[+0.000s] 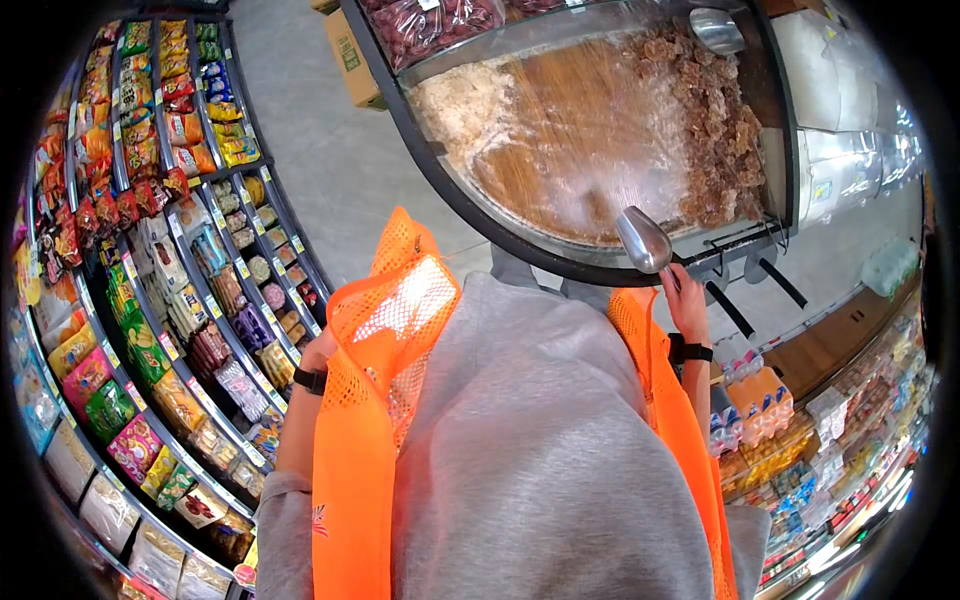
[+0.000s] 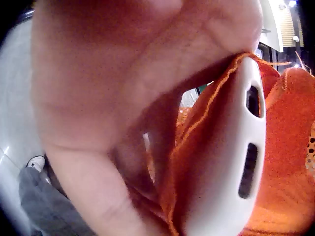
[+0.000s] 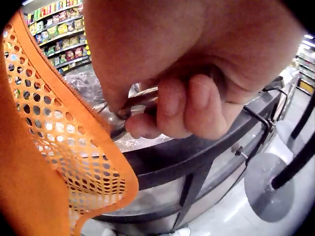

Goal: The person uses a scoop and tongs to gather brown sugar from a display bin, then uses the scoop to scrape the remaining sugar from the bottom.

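Note:
My right hand (image 1: 684, 300) grips the handle of a metal scoop (image 1: 643, 240), whose bowl overlaps the near rim of a curved display bin (image 1: 480, 225). In the right wrist view, curled fingers (image 3: 170, 105) wrap the scoop's shiny handle. Brown rock sugar lumps (image 1: 725, 145) are heaped at the bin's right, pale crumbs (image 1: 460, 105) at its left. At the waist, my left hand (image 1: 318, 355) is partly hidden by the orange vest (image 1: 355, 430). The left wrist view shows it curled around a white slotted case (image 2: 226, 182), like a phone case, with vest fabric against it; its fingertips are mostly hidden.
A second metal scoop (image 1: 716, 30) lies at the bin's far right. Packs of dark red goods (image 1: 430, 30) fill the section behind. Snack shelves (image 1: 160, 300) line the left, and a cardboard box (image 1: 350, 60) stands on the floor. Bottled drinks (image 1: 760, 400) are stacked at right.

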{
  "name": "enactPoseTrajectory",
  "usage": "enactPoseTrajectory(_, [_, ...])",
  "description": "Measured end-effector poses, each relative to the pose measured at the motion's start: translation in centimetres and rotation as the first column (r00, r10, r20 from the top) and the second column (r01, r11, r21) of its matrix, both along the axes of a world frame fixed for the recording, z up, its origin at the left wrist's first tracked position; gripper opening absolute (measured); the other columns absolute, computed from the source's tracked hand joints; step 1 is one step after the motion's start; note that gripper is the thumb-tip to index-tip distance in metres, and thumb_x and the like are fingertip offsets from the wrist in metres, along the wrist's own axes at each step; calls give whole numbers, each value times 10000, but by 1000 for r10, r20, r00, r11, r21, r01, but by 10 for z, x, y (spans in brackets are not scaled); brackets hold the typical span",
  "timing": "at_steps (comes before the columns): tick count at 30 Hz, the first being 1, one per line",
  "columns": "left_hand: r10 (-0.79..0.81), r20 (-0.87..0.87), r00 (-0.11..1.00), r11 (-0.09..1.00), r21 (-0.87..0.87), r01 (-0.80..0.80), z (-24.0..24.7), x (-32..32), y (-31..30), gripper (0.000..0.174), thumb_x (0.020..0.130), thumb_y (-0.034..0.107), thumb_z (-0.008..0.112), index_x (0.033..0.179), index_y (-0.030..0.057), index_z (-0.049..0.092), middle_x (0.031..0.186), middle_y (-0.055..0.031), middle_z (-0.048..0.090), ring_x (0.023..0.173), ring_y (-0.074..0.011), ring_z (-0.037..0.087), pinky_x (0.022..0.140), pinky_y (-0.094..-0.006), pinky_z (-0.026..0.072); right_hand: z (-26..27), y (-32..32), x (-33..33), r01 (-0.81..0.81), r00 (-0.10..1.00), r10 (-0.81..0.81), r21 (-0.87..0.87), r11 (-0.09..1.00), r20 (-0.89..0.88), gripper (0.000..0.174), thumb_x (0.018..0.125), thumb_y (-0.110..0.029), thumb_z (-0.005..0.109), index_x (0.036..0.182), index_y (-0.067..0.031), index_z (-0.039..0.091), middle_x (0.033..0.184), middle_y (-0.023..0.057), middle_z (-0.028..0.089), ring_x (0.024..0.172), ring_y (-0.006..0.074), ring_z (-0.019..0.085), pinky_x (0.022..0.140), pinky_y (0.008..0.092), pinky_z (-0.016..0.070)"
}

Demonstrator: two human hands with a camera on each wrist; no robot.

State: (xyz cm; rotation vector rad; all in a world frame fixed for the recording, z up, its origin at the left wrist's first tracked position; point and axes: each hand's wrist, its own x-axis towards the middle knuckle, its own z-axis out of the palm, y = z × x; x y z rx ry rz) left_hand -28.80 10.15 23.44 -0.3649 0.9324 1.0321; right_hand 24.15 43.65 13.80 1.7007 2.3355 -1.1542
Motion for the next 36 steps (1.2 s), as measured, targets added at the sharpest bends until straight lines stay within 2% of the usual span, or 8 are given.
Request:
enactPoseTrajectory(8, [-2,9,1000,1000,-13,2,2,4,8,727,997,554,499,1478,15,411,1429,-71,528,1259,-190,509,1067,-319,408,3,-3,-2,8,1000,-8,-23,1000,-14,226,962,-201,632,1077,-7,618,887,258,661,887,463,623,661,483,498])
enactPoseTrajectory(11, [-11,6,1000,1000,-17,11,2,5,10,724,999,553,497,1478,15,413,1427,-69,530,1258,-188,510,1067,-317,409,7,-3,-3,17,999,-16,-45,999,40,226,961,-207,633,1068,-8,614,877,253,658,873,465,621,661,486,497])
enactPoseTrajectory(20, [-26,13,1000,999,-21,26,-1,9,19,716,1004,550,492,1476,16,420,1421,-65,537,1254,-181,513,1067,-312,412,-1,-6,6,26,1000,-26,-1,1000,-14,238,960,-214,635,1057,2,616,875,253,658,858,465,627,654,480,497])
enactPoseTrajectory(23, [-34,15,999,999,-18,35,-4,11,23,714,1005,549,490,1475,16,422,1419,-63,539,1253,-179,514,1067,-310,413,-2,-5,6,6,1000,-6,-11,1000,1,261,972,-218,622,1102,8,628,850,240,687,842,424,676,663,452,518])
enactPoseTrajectory(26, [-39,22,999,999,-16,39,-7,13,26,711,1007,548,488,1474,16,424,1417,-61,542,1251,-177,515,1067,-308,414,-1,-5,6,53,998,-54,-50,997,-19,237,958,-220,637,1053,-3,619,873,254,659,860,464,630,657,485,501])
enactPoseTrajectory(28, [-44,16,999,999,-13,45,-8,15,28,710,1008,547,487,1474,16,426,1416,-60,543,1250,-176,516,1067,-307,414,0,-5,3,44,999,-44,-52,998,-1,236,956,-225,640,1051,-10,623,871,251,663,853,460,634,656,487,501])
enactPoseTrajectory(36, [-95,59,994,995,-13,96,-19,30,30,703,1012,545,482,1472,16,432,1411,-56,549,1247,-170,518,1067,-303,416,2,1,8,1,999,-4,79,997,41,236,952,-269,642,1027,-45,639,867,223,687,824,445,647,662,513,502])
